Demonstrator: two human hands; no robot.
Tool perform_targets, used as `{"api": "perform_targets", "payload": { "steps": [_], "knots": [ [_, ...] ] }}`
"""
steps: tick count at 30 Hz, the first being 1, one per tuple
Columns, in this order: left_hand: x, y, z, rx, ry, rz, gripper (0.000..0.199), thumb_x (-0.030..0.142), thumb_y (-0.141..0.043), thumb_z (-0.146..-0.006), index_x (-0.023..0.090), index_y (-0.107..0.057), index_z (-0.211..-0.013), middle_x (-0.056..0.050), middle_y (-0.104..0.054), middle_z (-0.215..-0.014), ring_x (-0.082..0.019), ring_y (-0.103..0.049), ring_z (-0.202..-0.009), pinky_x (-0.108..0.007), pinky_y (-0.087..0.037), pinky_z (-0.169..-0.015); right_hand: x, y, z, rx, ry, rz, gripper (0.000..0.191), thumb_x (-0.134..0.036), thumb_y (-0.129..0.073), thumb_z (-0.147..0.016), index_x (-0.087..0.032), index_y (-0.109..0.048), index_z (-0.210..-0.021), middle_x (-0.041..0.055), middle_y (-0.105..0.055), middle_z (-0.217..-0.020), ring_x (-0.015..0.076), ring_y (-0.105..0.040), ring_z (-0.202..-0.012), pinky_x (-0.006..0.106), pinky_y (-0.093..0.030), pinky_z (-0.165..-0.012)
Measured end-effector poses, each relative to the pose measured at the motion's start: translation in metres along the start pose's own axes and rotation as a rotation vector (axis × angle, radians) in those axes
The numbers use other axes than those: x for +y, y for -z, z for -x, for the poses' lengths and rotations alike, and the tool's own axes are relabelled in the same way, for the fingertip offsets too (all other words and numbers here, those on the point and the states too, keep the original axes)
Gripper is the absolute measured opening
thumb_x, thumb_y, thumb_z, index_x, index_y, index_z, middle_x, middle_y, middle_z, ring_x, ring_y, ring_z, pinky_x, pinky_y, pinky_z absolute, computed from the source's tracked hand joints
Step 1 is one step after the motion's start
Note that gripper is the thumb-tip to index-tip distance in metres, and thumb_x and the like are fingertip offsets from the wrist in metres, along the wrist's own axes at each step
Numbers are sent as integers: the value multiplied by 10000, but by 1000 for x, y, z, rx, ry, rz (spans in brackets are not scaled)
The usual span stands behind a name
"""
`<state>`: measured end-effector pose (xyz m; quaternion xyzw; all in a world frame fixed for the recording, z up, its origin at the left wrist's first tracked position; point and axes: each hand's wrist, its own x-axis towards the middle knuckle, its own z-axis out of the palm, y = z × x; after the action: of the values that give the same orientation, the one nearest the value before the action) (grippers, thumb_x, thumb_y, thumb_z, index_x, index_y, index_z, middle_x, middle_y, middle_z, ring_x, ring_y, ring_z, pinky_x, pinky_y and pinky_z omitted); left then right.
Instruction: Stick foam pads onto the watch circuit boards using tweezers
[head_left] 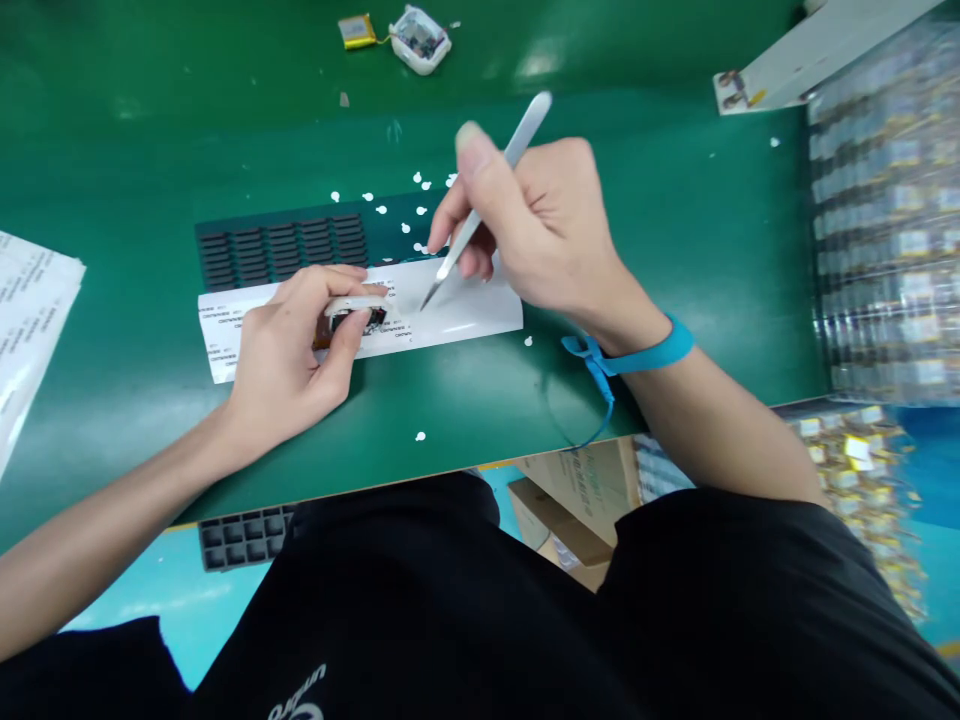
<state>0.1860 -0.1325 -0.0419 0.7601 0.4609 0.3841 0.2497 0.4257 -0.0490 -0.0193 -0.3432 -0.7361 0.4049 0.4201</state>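
My left hand (289, 360) is shut on a small white plastic housing with dark electronics inside (351, 318), holding it against a white printed label sheet (465, 315). My right hand (536, 225) grips slim white-handled pointed tweezers (484, 195). Their fine metal tip hangs close to the label sheet, just right of the housing, and I cannot tell whether it touches. Several small white stickers (405, 228) lie scattered beyond the sheet. A blue antistatic strap (634, 350) circles my right wrist.
A dark slotted tray (281, 245) lies behind the sheet on the green mat (172, 420). A yellow pouch battery (356, 32) and a white housing (420, 40) sit far ahead. Papers (30, 320) lie left, bagged parts (889, 220) pile right, and cardboard boxes (570, 510) stand below.
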Motion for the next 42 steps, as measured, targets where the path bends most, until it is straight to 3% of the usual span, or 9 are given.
{"api": "perform_targets", "payload": {
  "steps": [2, 8, 12, 16, 21, 24, 29, 34, 42],
  "knots": [
    [-1, -1, 0, -6, 50, 23, 187, 176, -712, -986, 292, -741, -1130, -43, -826, -1185, -287, -771, -1211, -413, -658, -980, 6, 1, -1, -89, -38, 1, 716, -798, -513, -1053, -235, -754, -682, -49, -641, -515, 71, -583, -459, 237, -553, -577],
    [2, -2, -2, 4, -9, 2, 138, 203, -641, -1038, 288, -684, -1138, -41, -839, -1125, -284, -793, -1166, -391, -657, -805, 13, 1, -2, -207, -76, -84, 614, -653, -569, -1091, -216, -774, -711, -40, -698, -554, 72, -644, -472, 198, -528, -489],
    [5, -2, -4, -14, 32, 26, 118, 213, -618, -1053, 285, -665, -1134, -33, -836, -1135, -266, -812, -1054, -403, -648, -819, 14, 4, -3, -275, -239, -188, 543, -697, -734, -968, -200, -794, -760, 35, -775, -653, 174, -741, -543, 267, -615, -499],
    [5, -3, -4, -7, 46, 34, 129, 215, -648, -1037, 291, -665, -1140, -22, -833, -1151, -251, -809, -1034, -384, -641, -778, 14, 10, -5, -369, -341, -232, 440, -622, -907, -836, -202, -792, -777, 79, -820, -767, 230, -801, -649, 308, -674, -562],
    [0, -6, -4, 32, 29, 68, 108, 240, -662, -1035, 298, -678, -1124, -19, -842, -1129, -233, -820, -997, -342, -607, -609, 19, 15, -9, -288, -339, -367, 544, -708, -879, -842, -175, -768, -841, 38, -813, -754, 149, -775, -635, 224, -670, -592],
    [0, -6, -5, 87, 49, 71, 71, 282, -700, -1043, 289, -708, -1114, -18, -845, -1039, -216, -823, -880, -338, -635, -627, 18, 12, -9, -204, -234, -409, 569, -720, -917, -790, -196, -714, -877, 14, -817, -792, 144, -783, -668, 207, -662, -597],
    [12, 2, -9, 123, 22, 253, 161, 239, -791, -1022, 248, -755, -1179, 41, -807, -873, -132, -793, -691, -273, -689, -596, -8, -6, 7, 15, -83, -411, 350, -526, -755, -1027, -210, -643, -925, 11, -811, -787, 158, -788, -654, 225, -639, -565],
    [29, 9, -9, -82, 53, 533, 433, 108, -804, -957, 278, -766, -1353, -35, -841, -1050, -217, -844, -813, -372, -756, -781, -34, -18, 22, -18, -2, -396, 175, -312, -713, -1074, -195, -737, -945, 15, -826, -831, 168, -818, -727, 242, -679, -621],
    [38, 10, -5, -107, 209, 566, 354, 178, -844, -948, 278, -789, -1283, -49, -846, -1085, -247, -847, -816, -417, -760, -843, -32, -20, 20, -35, -9, -392, 259, -405, -766, -1047, -184, -747, -913, 0, -818, -803, 151, -799, -675, 232, -677, -592]
  ]
}}
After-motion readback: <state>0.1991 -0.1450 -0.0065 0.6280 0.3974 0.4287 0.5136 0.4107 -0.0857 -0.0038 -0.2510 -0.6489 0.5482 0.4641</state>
